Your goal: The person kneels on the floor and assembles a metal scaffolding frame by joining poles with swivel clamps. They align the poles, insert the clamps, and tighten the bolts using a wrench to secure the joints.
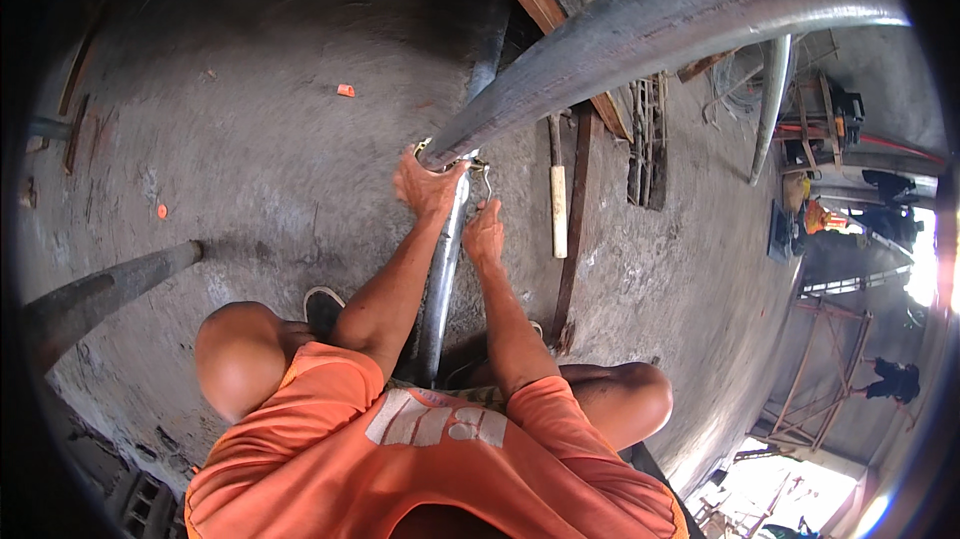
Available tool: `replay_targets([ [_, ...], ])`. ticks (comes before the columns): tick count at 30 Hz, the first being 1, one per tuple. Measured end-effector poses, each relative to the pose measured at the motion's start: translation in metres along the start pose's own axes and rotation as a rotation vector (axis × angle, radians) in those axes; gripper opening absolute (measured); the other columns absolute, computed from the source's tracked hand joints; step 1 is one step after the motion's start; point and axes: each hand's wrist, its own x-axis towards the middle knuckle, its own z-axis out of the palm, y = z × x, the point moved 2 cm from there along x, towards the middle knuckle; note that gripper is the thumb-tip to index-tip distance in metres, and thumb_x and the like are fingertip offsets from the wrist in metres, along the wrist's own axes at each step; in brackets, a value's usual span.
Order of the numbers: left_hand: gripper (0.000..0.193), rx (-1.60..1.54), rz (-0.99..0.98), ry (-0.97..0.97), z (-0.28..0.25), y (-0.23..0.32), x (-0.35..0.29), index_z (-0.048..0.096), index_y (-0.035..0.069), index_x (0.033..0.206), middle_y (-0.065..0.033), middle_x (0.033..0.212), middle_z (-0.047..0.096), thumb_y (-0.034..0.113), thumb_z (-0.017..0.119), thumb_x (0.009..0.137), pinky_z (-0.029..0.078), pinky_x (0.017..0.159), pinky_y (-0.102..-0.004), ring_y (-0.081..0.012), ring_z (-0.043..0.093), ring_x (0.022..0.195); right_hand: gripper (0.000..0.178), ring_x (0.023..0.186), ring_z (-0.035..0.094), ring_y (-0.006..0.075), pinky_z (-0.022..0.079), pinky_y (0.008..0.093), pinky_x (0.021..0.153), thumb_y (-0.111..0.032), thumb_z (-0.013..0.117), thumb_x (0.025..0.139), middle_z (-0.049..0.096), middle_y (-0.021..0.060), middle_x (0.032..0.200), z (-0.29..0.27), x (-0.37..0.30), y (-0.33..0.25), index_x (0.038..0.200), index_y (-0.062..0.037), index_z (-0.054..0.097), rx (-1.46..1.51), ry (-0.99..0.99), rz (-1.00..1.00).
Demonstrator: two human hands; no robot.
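Note:
A large grey metal pipe [640, 44] rises toward the upper right from a brassy metal clamp [476, 167]. This clamp sits where the upright meets a second, shiny pipe [440, 284] lying along the floor between my legs. My left hand [430, 185] is wrapped round the foot of the upright pipe at the clamp, fingers partly hidden. In my right hand [485, 231], closed fingers grip a slim bent metal tool [488, 182] whose upper end reaches the clamp; its exact kind is unclear. A hammer [559, 209] with a pale handle lies just to the right.
Another upright pipe [115, 289] stands at left, and a further pipe [772, 109] at upper right. A long wooden board [580, 229] and a rebar bundle [648, 139] lie right of the hammer. Orange scraps [346, 91] dot the concrete floor. A person [893, 381] is far right.

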Motion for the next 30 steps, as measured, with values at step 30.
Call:
replay_targets([
  [30,0.09,-0.082,-0.124,-0.137,-0.017,0.008,0.003,0.046,0.012,0.145,-0.0217,0.139,0.053,0.043,0.09,0.072,0.043,0.109,-0.049,-0.0388,0.05,0.131,0.037,0.103,0.065,0.0509,0.051,0.0575,0.091,-0.019,0.052,0.097,0.068,0.0317,0.11,-0.023,0.012,0.003,0.128,-0.0005,0.044,-0.179,-0.047,0.043],
])
